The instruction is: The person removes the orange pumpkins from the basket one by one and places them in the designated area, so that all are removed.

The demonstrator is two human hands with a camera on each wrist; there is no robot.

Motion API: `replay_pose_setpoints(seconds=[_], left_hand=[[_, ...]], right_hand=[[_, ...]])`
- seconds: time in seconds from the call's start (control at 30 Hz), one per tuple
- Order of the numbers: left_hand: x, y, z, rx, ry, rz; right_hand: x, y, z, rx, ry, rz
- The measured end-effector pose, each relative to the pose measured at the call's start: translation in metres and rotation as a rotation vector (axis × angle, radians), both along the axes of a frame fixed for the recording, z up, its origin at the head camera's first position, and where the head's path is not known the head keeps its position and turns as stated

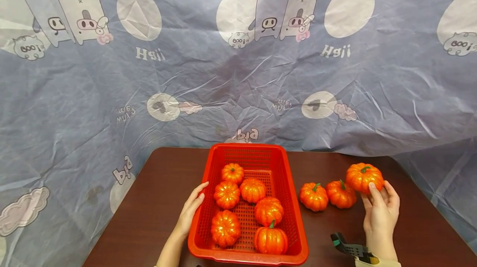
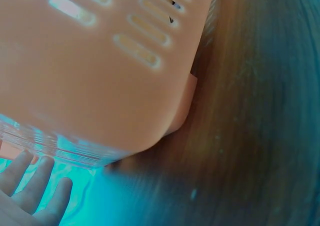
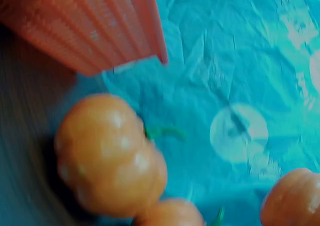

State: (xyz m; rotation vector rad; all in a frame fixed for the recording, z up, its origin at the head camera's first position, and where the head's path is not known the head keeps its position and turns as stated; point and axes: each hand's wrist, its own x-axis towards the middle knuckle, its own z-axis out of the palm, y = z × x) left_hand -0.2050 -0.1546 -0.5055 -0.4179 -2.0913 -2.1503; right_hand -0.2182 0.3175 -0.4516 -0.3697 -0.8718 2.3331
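Orange, glossy and ribbed, a small round pumpkin with a green stem (image 1: 364, 178) sits in the grip of my right hand (image 1: 381, 213), my thumb laid on its near lower side and my other fingers set around its lower right. Its stem faces upward, clear of my fingertips. Just left of it, two more shiny orange pumpkins lie on the dark brown wood-look table: the nearer-to-me one (image 1: 314, 196) and its neighbour (image 1: 341, 194), close beside each other, the neighbour nearest to the pumpkin I hold. My left hand (image 1: 189, 213) rests at the left side of a red rectangular plastic basket with perforated walls (image 1: 247, 258), its fingers extended toward the far end; the left wrist view shows three of them apart from one another, near the slotted wall. How firmly they press on it I cannot tell. Inside the basket lie six orange pumpkins, three grouped toward the far left and middle, one (image 1: 225, 228) at the near left, and two at the right, the nearest of which (image 1: 271, 240) shows its green stem. Behind everything hangs a creased grey-blue cloth printed with cartoon pigs (image 1: 231, 80).
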Motion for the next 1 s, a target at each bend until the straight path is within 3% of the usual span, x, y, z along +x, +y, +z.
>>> replay_pose_setpoints(seconds=[0.17,0.57,0.83,1.0], left_hand=[[0.000,0.000,0.000,0.017,-0.007,-0.012],[-0.001,0.001,0.001,0.028,0.010,-0.025],[0.000,0.000,0.000,0.016,0.007,-0.014],[0.000,0.001,0.000,0.025,-0.002,-0.018]], right_hand=[[0.000,0.019,-0.015,-0.067,-0.027,-0.058],[-0.002,0.038,-0.050,-0.081,-0.178,-0.114],[0.001,0.041,-0.058,0.104,-0.409,-0.105],[0.002,0.042,-0.061,0.202,-0.468,-0.110]])
